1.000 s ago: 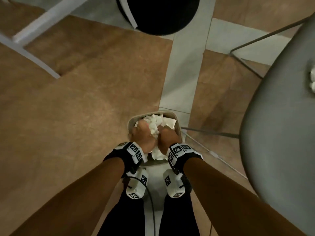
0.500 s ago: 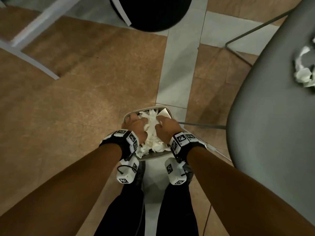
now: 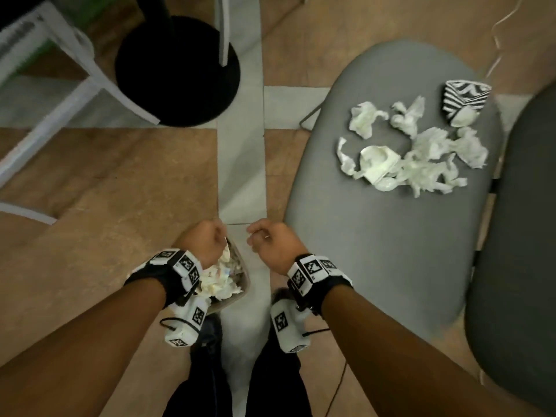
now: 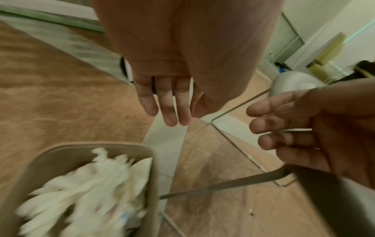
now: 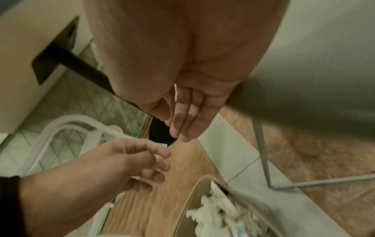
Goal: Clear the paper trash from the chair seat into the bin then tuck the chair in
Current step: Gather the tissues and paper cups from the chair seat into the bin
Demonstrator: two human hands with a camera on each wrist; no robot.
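My left hand and right hand hover side by side just above the beige bin on the floor between my feet. Both hang with relaxed, loosely curled fingers and hold nothing; the left wrist view shows the left hand empty over the bin rim. Crumpled white paper fills the bin. To the right, the grey chair seat carries several crumpled paper pieces and a black-and-white patterned paper cup near its far side.
A black round table base and a white frame stand ahead on the left. A second dark chair sits at the right edge. Thin metal chair legs run over the brown and grey tiled floor beside the bin.
Both hands have let go of the paper they pressed into the bin and risen above it. The view has swung right, bringing the chair seat and its paper into sight.
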